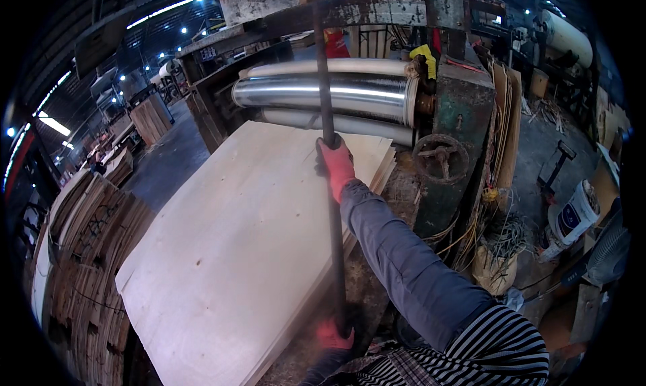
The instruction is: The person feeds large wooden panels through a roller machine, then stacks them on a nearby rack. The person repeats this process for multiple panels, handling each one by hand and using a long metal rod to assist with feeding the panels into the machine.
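Note:
A long dark pole (327, 103) runs from the top of the view down over the right side of a stack of pale wood veneer sheets (235, 231). My right hand (338, 164), in a red glove, is wrapped around the pole above the stack's far right part. Lower down, near the stack's near right edge, my left hand (334, 335), also in a red glove, is closed around the pole's lower end. It is dim and slightly blurred. Beyond the stack lie the machine's shiny metal roller (323, 98) and pale rollers above and below it.
A rusty handwheel (441, 159) sits on the machine's green side frame (464, 110). At left stand stacked brown veneer sheets (94, 272). To the right are a white bucket (572, 213), a fan (609, 251), a heap of strapping (508, 238) and upright boards (508, 124).

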Demonstrator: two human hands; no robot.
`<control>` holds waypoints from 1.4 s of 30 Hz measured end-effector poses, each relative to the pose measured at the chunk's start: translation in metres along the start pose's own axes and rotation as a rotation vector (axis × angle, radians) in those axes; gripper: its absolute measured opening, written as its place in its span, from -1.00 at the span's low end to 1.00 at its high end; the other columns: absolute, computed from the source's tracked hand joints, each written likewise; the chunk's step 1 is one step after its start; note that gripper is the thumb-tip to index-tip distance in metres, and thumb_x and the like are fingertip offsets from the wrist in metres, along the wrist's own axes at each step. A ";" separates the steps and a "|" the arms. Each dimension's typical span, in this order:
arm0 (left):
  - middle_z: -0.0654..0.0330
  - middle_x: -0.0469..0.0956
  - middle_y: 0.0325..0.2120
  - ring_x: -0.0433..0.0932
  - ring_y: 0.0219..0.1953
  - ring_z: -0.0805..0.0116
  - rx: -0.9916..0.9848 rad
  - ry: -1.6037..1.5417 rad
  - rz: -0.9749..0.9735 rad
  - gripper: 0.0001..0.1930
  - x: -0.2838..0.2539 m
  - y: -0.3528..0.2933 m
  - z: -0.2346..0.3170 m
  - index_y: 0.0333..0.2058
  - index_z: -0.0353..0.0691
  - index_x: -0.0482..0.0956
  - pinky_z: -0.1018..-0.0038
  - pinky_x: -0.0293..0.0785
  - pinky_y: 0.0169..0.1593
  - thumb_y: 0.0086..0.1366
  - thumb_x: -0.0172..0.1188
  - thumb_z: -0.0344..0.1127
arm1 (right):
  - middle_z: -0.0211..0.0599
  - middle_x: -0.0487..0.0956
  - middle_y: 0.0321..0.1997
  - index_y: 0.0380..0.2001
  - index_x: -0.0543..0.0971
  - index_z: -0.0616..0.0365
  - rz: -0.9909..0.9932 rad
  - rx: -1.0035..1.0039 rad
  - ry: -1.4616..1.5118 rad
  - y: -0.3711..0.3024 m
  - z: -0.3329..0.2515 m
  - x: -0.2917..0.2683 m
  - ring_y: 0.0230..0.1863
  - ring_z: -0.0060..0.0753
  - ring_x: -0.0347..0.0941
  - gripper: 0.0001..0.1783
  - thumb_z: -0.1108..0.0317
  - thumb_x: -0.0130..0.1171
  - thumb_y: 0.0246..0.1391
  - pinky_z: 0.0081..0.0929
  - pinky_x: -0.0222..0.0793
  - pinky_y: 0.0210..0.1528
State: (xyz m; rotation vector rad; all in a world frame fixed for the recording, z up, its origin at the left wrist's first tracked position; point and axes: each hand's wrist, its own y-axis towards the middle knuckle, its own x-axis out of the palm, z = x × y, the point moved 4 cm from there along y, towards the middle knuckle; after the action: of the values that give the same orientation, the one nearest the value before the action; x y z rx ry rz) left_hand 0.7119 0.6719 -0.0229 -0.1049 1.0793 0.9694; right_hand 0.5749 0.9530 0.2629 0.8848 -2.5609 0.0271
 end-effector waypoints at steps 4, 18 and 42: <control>-0.01 0.35 -0.33 0.32 -0.27 0.00 -0.012 -0.034 -0.001 -0.39 0.000 0.001 0.000 -0.19 -0.23 0.32 0.17 0.24 -0.21 -0.29 0.23 -0.13 | -0.45 0.35 -0.60 -0.24 0.37 0.12 0.012 0.014 -0.022 -0.001 -0.002 0.000 -0.64 -0.61 0.31 -0.71 0.26 0.04 -0.04 -0.63 0.29 -0.66; -0.05 0.35 -0.33 0.36 -0.30 0.01 0.003 0.033 -0.027 -0.37 -0.004 0.004 0.007 -0.20 -0.28 0.33 0.20 0.27 -0.24 -0.27 0.24 -0.07 | -0.43 0.36 -0.62 -0.20 0.36 0.13 0.025 0.008 -0.040 0.002 -0.003 -0.004 -0.68 -0.60 0.31 -0.69 0.25 0.03 -0.03 -0.62 0.31 -0.67; -0.05 0.36 -0.32 0.37 -0.30 0.01 -0.009 -0.002 -0.009 -0.40 -0.009 0.001 0.006 -0.19 -0.28 0.35 0.21 0.30 -0.25 -0.24 0.23 -0.09 | -0.45 0.35 -0.70 -0.31 0.38 0.12 0.035 -0.011 -0.051 0.008 0.004 0.000 -0.74 -0.59 0.31 -0.75 0.25 0.05 -0.05 -0.61 0.29 -0.73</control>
State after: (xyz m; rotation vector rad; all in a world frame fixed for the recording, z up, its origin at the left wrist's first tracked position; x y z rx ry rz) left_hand 0.7142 0.6702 -0.0127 -0.1160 1.0713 0.9665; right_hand 0.5682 0.9586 0.2601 0.8469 -2.6211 0.0014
